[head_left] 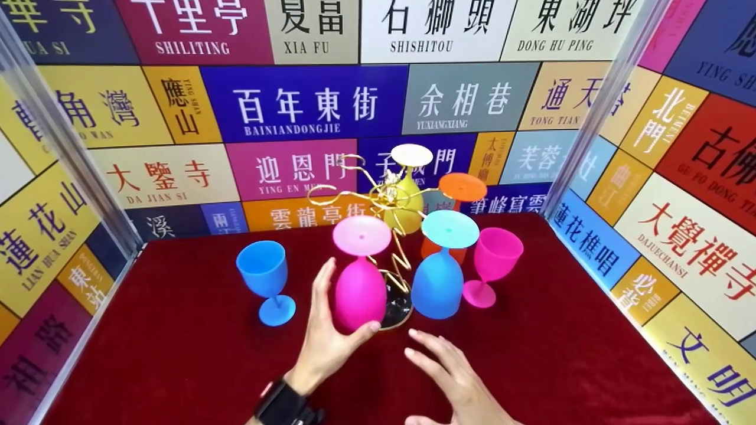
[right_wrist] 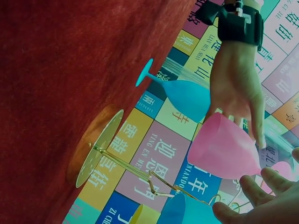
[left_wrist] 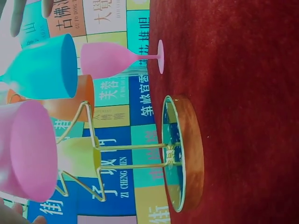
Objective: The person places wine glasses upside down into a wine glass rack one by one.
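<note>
Goblet [head_left: 360, 298], smooth pink, inverted, in left hand [head_left: 326, 345]; curly gold-wire rack [head_left: 390, 192].

Head view: gold stand [head_left: 390, 193] has base partly hidden by inverted pink goblet [head_left: 361, 289] in front. Left hand [head_left: 331, 348], stand's near-left: some fingers hidden behind that goblet. Right of stand: bowl of orange goblet [head_left: 462, 187] mostly covered by inverted blue goblet [head_left: 437, 286]. Right hand [head_left: 463, 381], stand's near-right, clipped by bottom edge.

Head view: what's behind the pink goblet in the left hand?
The gold wire rack: its round base shows right of the pink goblet, but the base's left part is covered.
</note>
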Demonstrator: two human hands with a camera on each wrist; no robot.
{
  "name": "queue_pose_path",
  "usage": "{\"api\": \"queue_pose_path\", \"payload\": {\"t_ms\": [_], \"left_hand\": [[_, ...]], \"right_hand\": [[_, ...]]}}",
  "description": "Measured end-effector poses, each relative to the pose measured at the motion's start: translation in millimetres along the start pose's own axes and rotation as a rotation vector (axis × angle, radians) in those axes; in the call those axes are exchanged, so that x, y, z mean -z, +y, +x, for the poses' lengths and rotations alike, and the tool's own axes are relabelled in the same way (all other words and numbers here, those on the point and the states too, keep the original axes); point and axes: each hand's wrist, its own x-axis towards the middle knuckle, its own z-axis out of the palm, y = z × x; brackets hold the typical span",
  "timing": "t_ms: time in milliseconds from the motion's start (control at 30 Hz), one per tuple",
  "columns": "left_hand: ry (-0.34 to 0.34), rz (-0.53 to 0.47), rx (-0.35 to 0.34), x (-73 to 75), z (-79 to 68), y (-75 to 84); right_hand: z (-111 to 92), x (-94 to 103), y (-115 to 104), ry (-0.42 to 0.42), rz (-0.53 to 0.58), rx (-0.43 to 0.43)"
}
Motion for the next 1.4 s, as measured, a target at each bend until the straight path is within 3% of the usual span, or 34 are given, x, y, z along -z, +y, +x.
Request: {"api": "queue_pose_path", "payload": {"t_ms": [267, 433, 633, 867, 967, 1167, 1400], "left_hand": [[-0.012, 0.035, -0.142, 16.1, -17.7, 14.8], [-0.042, 0.1, -0.238, 26.2, -36.1, 30.5], [-0.073, 0.204, -0.285, 39.7, -54.4, 42.2], [-0.019, 0.234, -0.334, 49.4, -70.7, 39.1], [-0.008, 0.247, -0.359, 50.4, -75.8, 37.4], [0.03, 0.246, -0.425, 51.4, -81.3, 32.4], [0.038, 0.257, -0.442, 50.0, -85.0, 29.4]], "right_hand": [[11, 14.5, 3, -0.007, 0.029, 0.0], [28, 32.9, 4, 0.027, 0.047, 0.065], [66, 68.1, 0, 0.069, 0.052, 0.136], [130, 106.8, -4, 0.059, 0.007, 0.183], [158, 123.1, 0, -0.002, -0.015, 0.116], [217, 146.9, 26, -0.22, -0.114, -0.125], [270, 147.1, 57, -0.485, -0.194, -0.487]]}}
